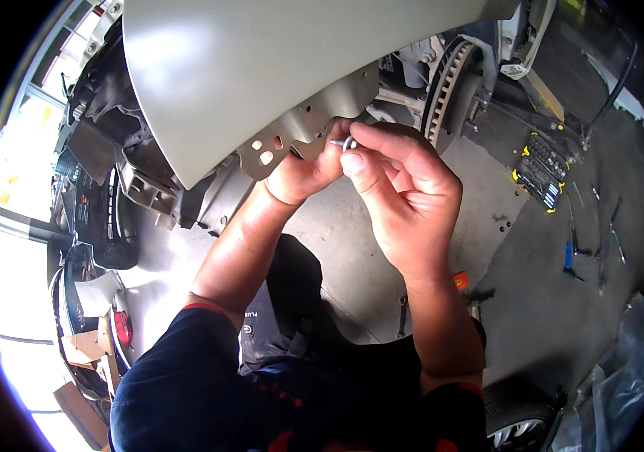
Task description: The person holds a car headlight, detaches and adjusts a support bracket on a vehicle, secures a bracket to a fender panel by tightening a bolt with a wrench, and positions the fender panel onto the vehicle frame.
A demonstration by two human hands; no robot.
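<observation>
A pale, unpainted-looking car fender spans the top of the view, with a holed metal flange along its lower edge. My right hand pinches a small bolt with a washer-like collar between thumb and index finger. The shank points left, toward my other hand. My left hand reaches up at the flange, close beside the bolt. Its fingers are mostly hidden behind the metal and my right fingertips, so what they hold does not show.
A brake disc is exposed at the upper right. On the floor lie an open socket set, a blue-handled tool and several loose tools. Clear plastic sheeting and a wheel are at lower right. A removed bumper stands left.
</observation>
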